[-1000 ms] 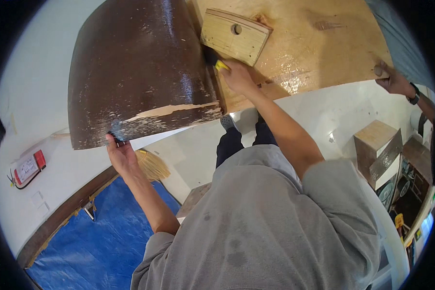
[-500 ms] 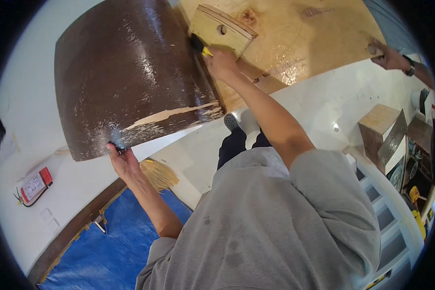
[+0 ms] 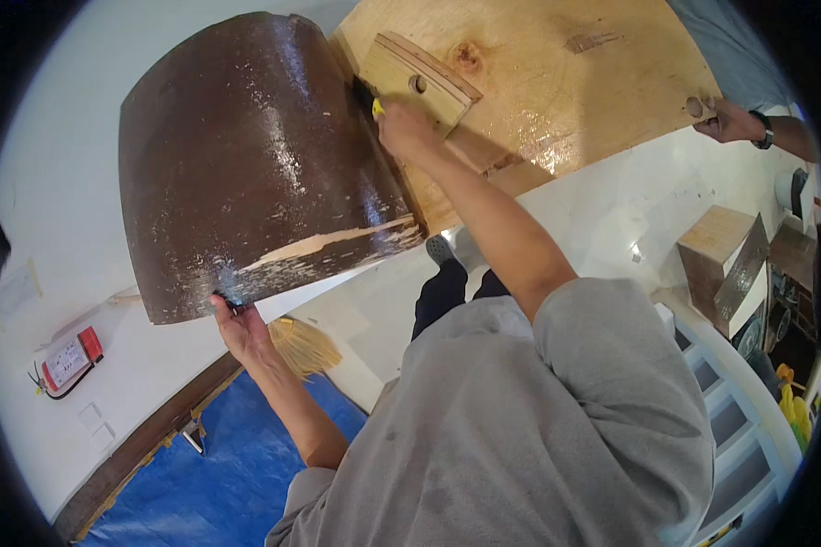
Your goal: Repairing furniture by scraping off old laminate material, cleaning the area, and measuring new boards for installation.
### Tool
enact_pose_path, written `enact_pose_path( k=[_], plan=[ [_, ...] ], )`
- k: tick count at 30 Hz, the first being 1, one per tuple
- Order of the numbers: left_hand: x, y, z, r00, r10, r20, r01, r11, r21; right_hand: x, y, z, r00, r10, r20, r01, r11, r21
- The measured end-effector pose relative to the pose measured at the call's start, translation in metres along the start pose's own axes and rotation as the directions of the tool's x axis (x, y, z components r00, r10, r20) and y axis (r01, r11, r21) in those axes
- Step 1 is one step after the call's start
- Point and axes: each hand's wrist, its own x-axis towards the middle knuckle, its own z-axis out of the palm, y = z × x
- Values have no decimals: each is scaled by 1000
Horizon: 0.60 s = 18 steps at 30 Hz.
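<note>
A large curved brown panel (image 3: 237,173), scuffed and with a pale bare strip along its near edge, meets a light plywood board (image 3: 629,100). My left hand (image 3: 246,335) is closed at the panel's near left edge, thumb on top; a small dark piece shows by the fingers, too little to name. At the seam between panel and board, my right hand (image 3: 410,134) grips a black-and-yellow tool (image 3: 378,108), its black end lying against the panel's side. Just beyond that hand, a small wooden block with a round hole (image 3: 417,84) stands on the board.
Another person's hand (image 3: 732,122) holds a rounded wooden piece at the board's right edge. A straw broom (image 3: 303,346) and a blue tarp (image 3: 219,465) lie below left, near a red-and-white extinguisher-like canister (image 3: 67,363). Wooden boxes (image 3: 719,246) and a white slatted frame (image 3: 734,410) stand right.
The view has shifted slightly, so the panel sits lower and further right. My right hand has moved the tool in closer along the seam; its black end shows less. My left hand keeps its place.
</note>
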Motion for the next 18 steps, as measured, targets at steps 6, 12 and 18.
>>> enact_pose_path(
  k=[6,12,18],
  plan=[
    [7,-13,6,996,-82,-22,80,993,-88,-151,68,-2,967,-79,243,87,996,-21],
    [-1,-20,17,997,-63,45,67,992,-110,-160,69,-88,983,53,-178,-52,999,8],
    [-13,-18,19,995,-102,-1,101,984,-147,-18,55,-121,833,-267,-485,272,960,-60]
  ],
)
